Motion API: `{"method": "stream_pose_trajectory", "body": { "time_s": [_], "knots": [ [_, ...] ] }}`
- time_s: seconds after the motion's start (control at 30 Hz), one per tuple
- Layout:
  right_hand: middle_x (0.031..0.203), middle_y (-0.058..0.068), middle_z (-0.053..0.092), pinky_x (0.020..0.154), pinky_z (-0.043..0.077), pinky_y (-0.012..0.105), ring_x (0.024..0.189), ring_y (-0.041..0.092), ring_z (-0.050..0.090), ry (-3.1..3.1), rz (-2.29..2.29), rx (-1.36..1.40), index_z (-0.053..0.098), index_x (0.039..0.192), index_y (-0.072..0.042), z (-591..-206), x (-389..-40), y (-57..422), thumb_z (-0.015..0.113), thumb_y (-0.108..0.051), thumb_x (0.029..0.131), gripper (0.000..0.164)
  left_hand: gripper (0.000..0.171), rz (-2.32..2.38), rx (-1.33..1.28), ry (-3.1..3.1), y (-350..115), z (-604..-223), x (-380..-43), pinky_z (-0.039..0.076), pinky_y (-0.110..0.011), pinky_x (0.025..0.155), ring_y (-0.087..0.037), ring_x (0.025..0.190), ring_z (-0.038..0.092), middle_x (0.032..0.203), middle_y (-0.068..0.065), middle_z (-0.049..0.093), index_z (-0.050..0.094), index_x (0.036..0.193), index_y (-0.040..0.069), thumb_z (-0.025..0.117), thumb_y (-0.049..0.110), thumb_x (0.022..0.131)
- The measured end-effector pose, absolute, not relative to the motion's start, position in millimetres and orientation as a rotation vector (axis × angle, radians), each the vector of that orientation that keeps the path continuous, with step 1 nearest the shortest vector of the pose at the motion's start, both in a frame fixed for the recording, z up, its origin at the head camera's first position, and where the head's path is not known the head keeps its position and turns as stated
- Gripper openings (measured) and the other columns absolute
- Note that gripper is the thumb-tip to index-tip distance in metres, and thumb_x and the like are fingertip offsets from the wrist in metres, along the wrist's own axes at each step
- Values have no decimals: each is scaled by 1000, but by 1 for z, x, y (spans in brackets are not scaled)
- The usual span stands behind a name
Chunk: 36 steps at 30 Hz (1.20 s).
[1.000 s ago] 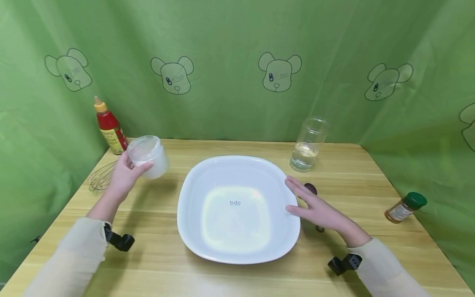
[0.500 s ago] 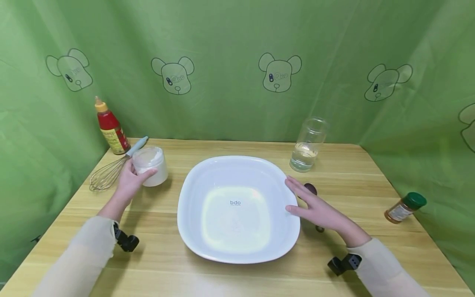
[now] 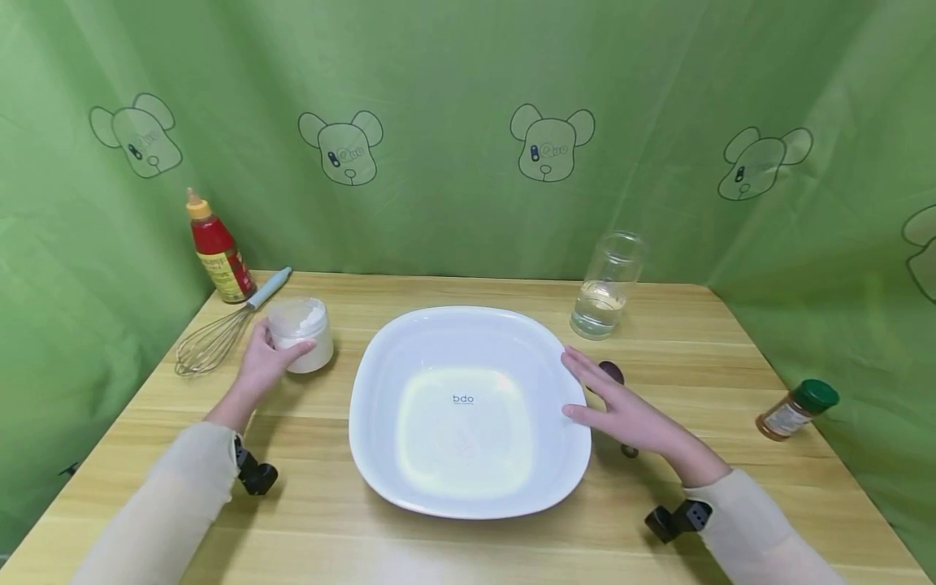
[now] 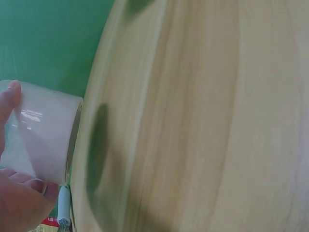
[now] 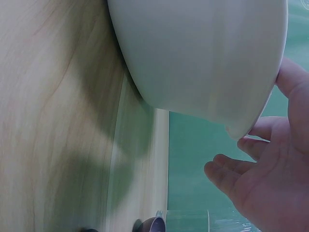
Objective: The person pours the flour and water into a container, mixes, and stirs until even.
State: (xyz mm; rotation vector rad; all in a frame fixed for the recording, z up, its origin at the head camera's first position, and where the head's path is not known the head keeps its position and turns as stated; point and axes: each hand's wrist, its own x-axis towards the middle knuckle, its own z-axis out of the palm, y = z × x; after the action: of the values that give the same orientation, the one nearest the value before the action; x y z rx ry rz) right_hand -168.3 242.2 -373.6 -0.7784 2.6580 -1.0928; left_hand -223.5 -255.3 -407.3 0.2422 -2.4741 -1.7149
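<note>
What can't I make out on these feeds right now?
Head: dark purple, round-headed utensil, partly hidden behind the right hand.
Head: label print on the small, green-capped cylindrical jar, too small to read.
Left wrist: translucent white cylindrical tub, one end cut off by the left edge.
Right wrist: white, rounded-square basin, cut off by the top edge.

In the head view I lose some fingers of the left hand [image 3: 269, 357] behind the jar [image 3: 310, 337], and the right hand [image 3: 625, 413] covers part of a dark utensil [image 3: 613, 371]; the green-lidded bottle [image 3: 795, 410] has print too small for me; the right wrist view's top edge crops the basin [image 5: 203, 53]
</note>
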Motion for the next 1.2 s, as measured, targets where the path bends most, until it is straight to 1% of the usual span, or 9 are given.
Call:
{"method": "stream_pose_trajectory", "body": {
  "time_s": [0.13, 0.27, 0.4, 0.53, 0.77, 0.97, 1.2],
  "knots": [
    [151, 13, 5, 102, 11, 59, 135, 37, 4, 2659, -1098, -775, 18, 146, -3, -373, -168, 242, 58, -28, 91, 72, 101, -1699, 224, -2495, -257, -412, -225, 19, -47, 105, -39, 130, 24, 143, -27, 22, 9, 143, -5, 75, 32, 76],
    [151, 13, 5, 102, 11, 59, 135, 36, 4, 2660, -1100, -772, 18, 146, -3, -374, -167, 241, 58, -29, 92, 71, 97, -1695, 173, -2514, -258, -415, -225, 19, -48, 105, -40, 130, 22, 143, -29, 20, 6, 143, -6, 73, 25, 80],
    [151, 14, 6, 101, 11, 61, 135, 38, 4, 2661, -1100, -777, 19, 145, -3, -375, -168, 241, 58, -28, 92, 71, 96, -1688, 156, -2548, -258, -417, -224, 19, -47, 105, -40, 130, 22, 142, -29, 20, 5, 143, -6, 72, 23, 81],
    [151, 15, 6, 101, 11, 61, 135, 39, 4, 2665, -1096, -781, 19, 145, -3, -375, -168, 241, 58, -28, 92, 71, 97, -1687, 158, -2577, -259, -418, -224, 18, -48, 106, -41, 131, 20, 144, -29, 17, 3, 143, -5, 71, 24, 81],
    [151, 13, 6, 102, 11, 59, 136, 35, 4, 2663, -1097, -770, 19, 145, -3, -374, -168, 242, 58, -29, 91, 71, 101, -1727, 126, -2605, -265, -422, -225, 13, -48, 107, -41, 133, 12, 146, -29, 9, -5, 144, -3, 70, 28, 82],
    [151, 13, 6, 102, 11, 60, 135, 36, 4, 2656, -1102, -777, 19, 146, -3, -373, -168, 241, 57, -28, 92, 71, 99, -1755, 105, -2606, -267, -422, -224, 11, -47, 107, -39, 133, 12, 146, -29, 10, -6, 144, -2, 69, 25, 84],
    [151, 12, 5, 102, 11, 59, 135, 36, 4, 2660, -1098, -779, 19, 146, -3, -375, -168, 242, 58, -28, 92, 71, 98, -1740, 86, -2620, -268, -424, -225, 11, -48, 107, -40, 133, 12, 145, -30, 10, -5, 144, -3, 68, 25, 84]
  ]
}}
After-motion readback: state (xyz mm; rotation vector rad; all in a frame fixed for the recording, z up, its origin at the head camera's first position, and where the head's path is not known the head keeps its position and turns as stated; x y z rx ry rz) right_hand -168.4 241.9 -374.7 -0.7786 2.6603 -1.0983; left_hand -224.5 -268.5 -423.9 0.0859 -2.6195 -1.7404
